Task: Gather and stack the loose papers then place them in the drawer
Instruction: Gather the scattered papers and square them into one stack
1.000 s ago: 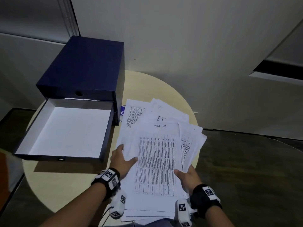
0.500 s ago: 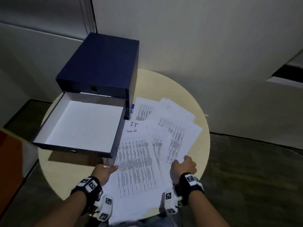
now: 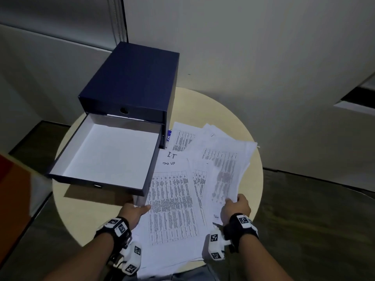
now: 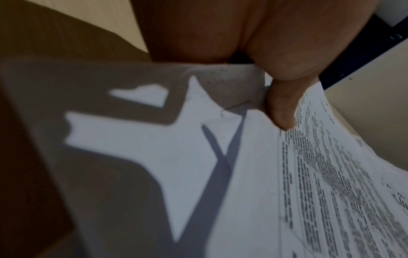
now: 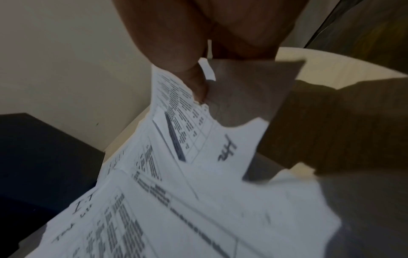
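Note:
Loose printed papers (image 3: 172, 201) lie fanned over the right half of a round beige table (image 3: 251, 179). My left hand (image 3: 134, 209) grips the pile's left edge, thumb (image 4: 280, 106) on top of the sheets (image 4: 220, 174). Over on the pile's right side my right hand (image 3: 236, 206) pinches a lifted bundle of sheets (image 3: 225, 171), which curls up off the pile; the thumb (image 5: 194, 83) pinches that bundle (image 5: 198, 139). A navy drawer box (image 3: 134, 82) stands at the table's back left, its lower drawer (image 3: 109, 155) pulled out with a bare white floor.
Pale walls (image 3: 243, 47) close in behind the table. Dark floor (image 3: 314, 220) surrounds the table on the right. An orange object (image 3: 12, 191) sits low at the left edge. The drawer front overhangs the table's left part, right beside my left hand.
My right hand has lifted a bundle of sheets off the right of the pile. My left hand has shifted to the pile's left edge by the drawer corner.

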{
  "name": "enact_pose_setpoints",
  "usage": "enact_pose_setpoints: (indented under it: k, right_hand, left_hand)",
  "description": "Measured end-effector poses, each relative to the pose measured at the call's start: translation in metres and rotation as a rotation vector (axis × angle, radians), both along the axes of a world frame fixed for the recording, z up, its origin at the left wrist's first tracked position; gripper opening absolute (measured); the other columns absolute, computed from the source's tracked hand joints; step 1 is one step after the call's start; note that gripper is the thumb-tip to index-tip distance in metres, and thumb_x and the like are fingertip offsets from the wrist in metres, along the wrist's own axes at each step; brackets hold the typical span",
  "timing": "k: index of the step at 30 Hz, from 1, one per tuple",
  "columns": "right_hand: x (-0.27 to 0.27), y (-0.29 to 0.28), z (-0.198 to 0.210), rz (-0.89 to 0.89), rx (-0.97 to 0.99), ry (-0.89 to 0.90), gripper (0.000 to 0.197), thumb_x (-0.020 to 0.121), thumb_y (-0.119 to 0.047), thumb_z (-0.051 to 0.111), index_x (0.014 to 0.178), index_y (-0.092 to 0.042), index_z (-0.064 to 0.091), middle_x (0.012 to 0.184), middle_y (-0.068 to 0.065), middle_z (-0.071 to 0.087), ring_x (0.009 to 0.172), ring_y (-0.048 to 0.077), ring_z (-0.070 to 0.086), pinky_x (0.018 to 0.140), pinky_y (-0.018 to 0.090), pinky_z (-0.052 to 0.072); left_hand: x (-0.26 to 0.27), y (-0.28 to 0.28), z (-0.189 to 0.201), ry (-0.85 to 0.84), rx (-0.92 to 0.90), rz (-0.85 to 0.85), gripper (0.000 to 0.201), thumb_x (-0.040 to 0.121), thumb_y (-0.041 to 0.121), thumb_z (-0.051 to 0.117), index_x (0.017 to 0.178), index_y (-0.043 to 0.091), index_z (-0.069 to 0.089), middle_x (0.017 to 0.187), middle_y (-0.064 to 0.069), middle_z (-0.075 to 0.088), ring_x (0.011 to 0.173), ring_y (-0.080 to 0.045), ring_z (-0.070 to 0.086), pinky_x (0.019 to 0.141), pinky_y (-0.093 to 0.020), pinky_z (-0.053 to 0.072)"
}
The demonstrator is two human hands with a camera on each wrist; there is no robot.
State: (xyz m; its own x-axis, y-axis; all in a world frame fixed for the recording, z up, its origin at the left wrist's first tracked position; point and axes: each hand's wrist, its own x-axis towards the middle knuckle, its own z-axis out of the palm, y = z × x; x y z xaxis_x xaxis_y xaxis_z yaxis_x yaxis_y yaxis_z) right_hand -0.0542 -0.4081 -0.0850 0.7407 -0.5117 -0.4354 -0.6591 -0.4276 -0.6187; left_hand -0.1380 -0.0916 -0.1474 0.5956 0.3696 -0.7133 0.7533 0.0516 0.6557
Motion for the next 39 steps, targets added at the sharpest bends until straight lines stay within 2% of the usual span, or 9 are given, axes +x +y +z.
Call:
enact_pose_setpoints:
  k: [4, 13, 19, 22, 24, 26, 29, 32, 39]
  right_hand:
    - [0.001, -0.031, 0.01, -0.055, 0.01, -0.084, 0.006, 0.095, -0.007, 0.053, 0.101, -0.004, 0.054, 0.097, 0.021, 0.062, 0.077, 0.034, 0.055, 0.07, 0.037, 0.045]
    - [-0.001, -0.092, 0.031, -0.25, 0.269, -0.329, 0.013, 0.095, -0.013, 0.061, 0.106, -0.019, 0.061, 0.11, 0.013, 0.068, 0.088, 0.032, 0.066, 0.069, 0.042, 0.056]
    - [-0.011, -0.044, 0.04, 0.044, 0.538, -0.259, 0.025, 0.095, -0.007, 0.06, 0.12, -0.013, 0.06, 0.109, 0.008, 0.072, 0.096, 0.028, 0.07, 0.088, 0.049, 0.055]
    - [-0.021, -0.014, 0.024, 0.272, 0.515, -0.138, 0.028, 0.092, -0.012, 0.064, 0.12, -0.014, 0.061, 0.111, 0.004, 0.072, 0.099, 0.024, 0.07, 0.091, 0.045, 0.054]
    - [-0.028, 0.0, 0.008, 0.364, 0.528, 0.022, 0.02, 0.091, -0.021, 0.065, 0.109, -0.013, 0.061, 0.091, 0.003, 0.071, 0.078, 0.02, 0.069, 0.076, 0.039, 0.055]
    - [-0.031, 0.01, -0.011, 0.385, 0.494, 0.193, 0.024, 0.09, -0.025, 0.061, 0.095, -0.003, 0.052, 0.069, 0.004, 0.053, 0.055, 0.018, 0.05, 0.053, 0.028, 0.042]
    - [-0.03, 0.011, -0.034, 0.46, 0.287, 0.178, 0.026, 0.087, -0.026, 0.059, 0.107, -0.01, 0.061, 0.096, 0.004, 0.066, 0.079, 0.018, 0.065, 0.065, 0.024, 0.051]
    - [-0.024, 0.005, -0.033, 0.455, 0.187, 0.106, 0.02, 0.092, -0.022, 0.058, 0.111, -0.018, 0.062, 0.112, 0.007, 0.066, 0.087, 0.014, 0.065, 0.071, 0.019, 0.049]
    - [0.002, -0.011, -0.025, 0.158, 0.178, 0.053, 0.06, 0.092, -0.024, 0.064, 0.143, -0.009, 0.036, 0.15, 0.012, 0.042, 0.134, 0.032, 0.045, 0.109, 0.04, 0.037]
  left_hand:
    - [0.002, 0.001, 0.003, 0.025, 0.027, 0.006, 0.033, 0.08, 0.022, 0.079, 0.067, 0.009, 0.051, 0.053, -0.003, 0.048, 0.049, -0.018, 0.043, 0.053, -0.026, 0.032]
    - [0.002, 0.002, 0.004, 0.05, 0.021, -0.018, 0.031, 0.079, 0.025, 0.08, 0.079, 0.003, 0.058, 0.055, -0.006, 0.052, 0.05, -0.021, 0.045, 0.049, -0.025, 0.031]
    - [0.003, 0.003, 0.003, 0.084, 0.033, -0.024, 0.034, 0.08, 0.025, 0.079, 0.075, 0.002, 0.055, 0.051, -0.004, 0.046, 0.046, -0.02, 0.042, 0.047, -0.025, 0.03]
    - [0.004, 0.003, 0.006, 0.037, -0.018, -0.009, 0.029, 0.081, 0.027, 0.077, 0.092, 0.004, 0.063, 0.074, -0.008, 0.065, 0.07, -0.026, 0.059, 0.067, -0.028, 0.042]
    - [0.007, 0.004, 0.006, 0.007, -0.09, 0.06, 0.043, 0.078, 0.034, 0.079, 0.107, 0.006, 0.065, 0.102, -0.01, 0.069, 0.096, -0.028, 0.061, 0.084, -0.031, 0.042]
    - [0.008, 0.007, 0.006, 0.032, -0.127, 0.082, 0.054, 0.068, 0.042, 0.078, 0.107, 0.006, 0.065, 0.107, -0.011, 0.067, 0.094, -0.028, 0.059, 0.085, -0.033, 0.042]
    - [0.005, 0.006, 0.003, 0.047, -0.124, 0.002, 0.031, 0.08, 0.038, 0.074, 0.087, 0.011, 0.06, 0.106, -0.01, 0.066, 0.096, -0.026, 0.057, 0.094, -0.042, 0.047]
    - [-0.001, 0.003, 0.004, 0.059, -0.045, -0.087, 0.051, 0.07, 0.049, 0.081, 0.058, 0.018, 0.042, 0.06, -0.002, 0.05, 0.06, -0.018, 0.051, 0.069, -0.028, 0.039]
    - [-0.002, 0.004, 0.002, 0.013, 0.076, -0.192, 0.067, 0.079, 0.036, 0.078, 0.045, 0.022, 0.023, 0.038, 0.004, 0.025, 0.038, -0.016, 0.027, 0.053, -0.028, 0.022]
